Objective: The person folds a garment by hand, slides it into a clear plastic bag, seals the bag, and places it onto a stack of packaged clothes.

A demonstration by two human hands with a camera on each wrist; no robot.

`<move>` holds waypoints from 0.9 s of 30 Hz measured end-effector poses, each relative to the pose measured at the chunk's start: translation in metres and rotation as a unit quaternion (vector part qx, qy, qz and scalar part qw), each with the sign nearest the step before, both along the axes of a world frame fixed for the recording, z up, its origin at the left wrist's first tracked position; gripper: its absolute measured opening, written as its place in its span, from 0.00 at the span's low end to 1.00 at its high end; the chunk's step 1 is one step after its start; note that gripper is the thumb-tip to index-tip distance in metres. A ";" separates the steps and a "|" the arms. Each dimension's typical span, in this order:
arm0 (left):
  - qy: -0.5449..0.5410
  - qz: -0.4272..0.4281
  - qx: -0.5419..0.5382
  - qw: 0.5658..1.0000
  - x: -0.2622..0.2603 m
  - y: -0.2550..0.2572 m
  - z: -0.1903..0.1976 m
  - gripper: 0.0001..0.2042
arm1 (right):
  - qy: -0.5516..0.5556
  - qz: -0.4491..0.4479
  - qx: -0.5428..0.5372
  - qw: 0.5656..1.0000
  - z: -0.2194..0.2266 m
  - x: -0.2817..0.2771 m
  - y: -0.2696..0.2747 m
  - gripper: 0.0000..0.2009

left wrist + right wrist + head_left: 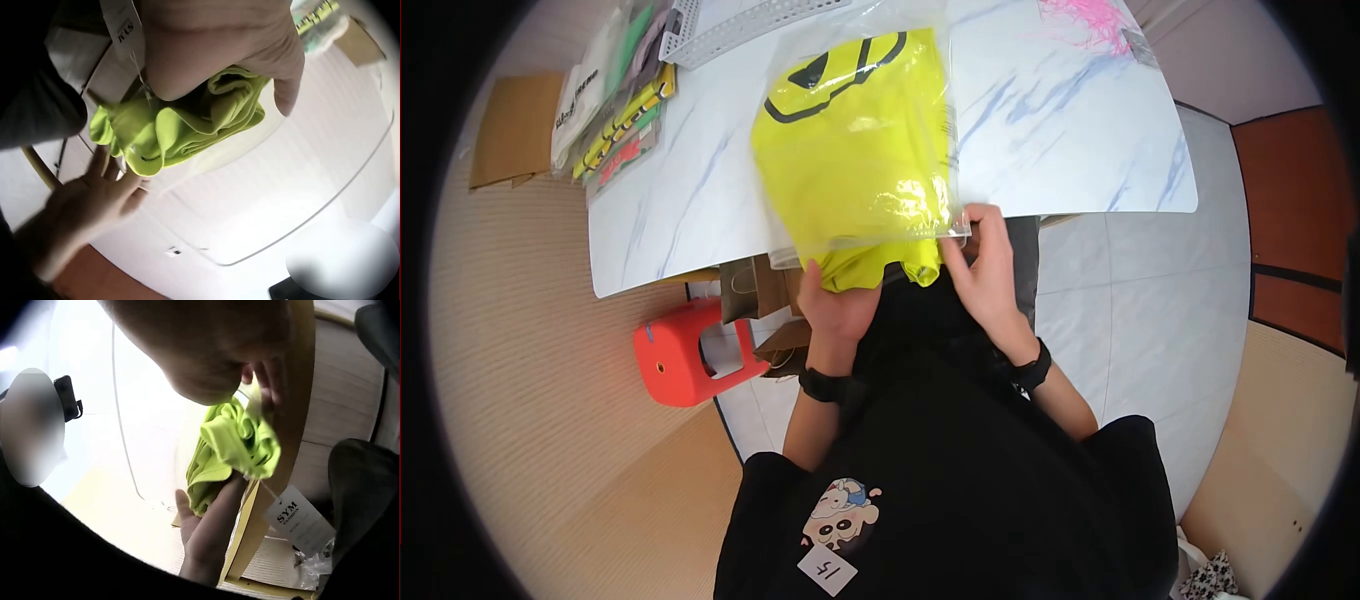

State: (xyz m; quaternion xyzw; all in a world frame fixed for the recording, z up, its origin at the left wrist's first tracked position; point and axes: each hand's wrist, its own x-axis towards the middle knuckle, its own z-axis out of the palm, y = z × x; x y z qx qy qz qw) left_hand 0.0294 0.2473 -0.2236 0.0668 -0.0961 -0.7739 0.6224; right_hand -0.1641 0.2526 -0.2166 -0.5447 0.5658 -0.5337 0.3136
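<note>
One yellow garment (850,150) seemingly points lengthwise toward the person (970,470).

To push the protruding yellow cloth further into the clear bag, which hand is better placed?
Probably the left hand: it holds the yellow cloth at the opening of the clear bag. The right hand is at the bag's corner, so it seems better for steadying the edge.
</note>
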 end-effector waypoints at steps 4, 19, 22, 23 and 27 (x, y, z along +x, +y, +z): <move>-0.288 0.073 0.116 0.948 -0.015 -0.015 0.020 0.23 | -0.062 -0.002 0.044 0.997 -0.005 0.003 -0.002 0.07; 0.053 -0.007 0.120 0.991 0.034 -0.028 -0.024 0.20 | -0.208 -0.037 0.084 0.974 -0.007 0.004 -0.003 0.08; 0.037 0.070 0.073 0.994 0.011 -0.021 0.013 0.19 | -0.234 -0.017 0.058 0.970 -0.016 -0.004 -0.008 0.10; 0.021 0.130 0.051 0.990 -0.003 -0.015 0.027 0.19 | -0.256 -0.012 0.052 0.965 -0.016 -0.003 -0.008 0.09; 0.008 0.086 0.122 0.989 -0.034 -0.005 0.021 0.18 | -0.251 -0.004 0.056 0.966 -0.013 0.003 -0.008 0.08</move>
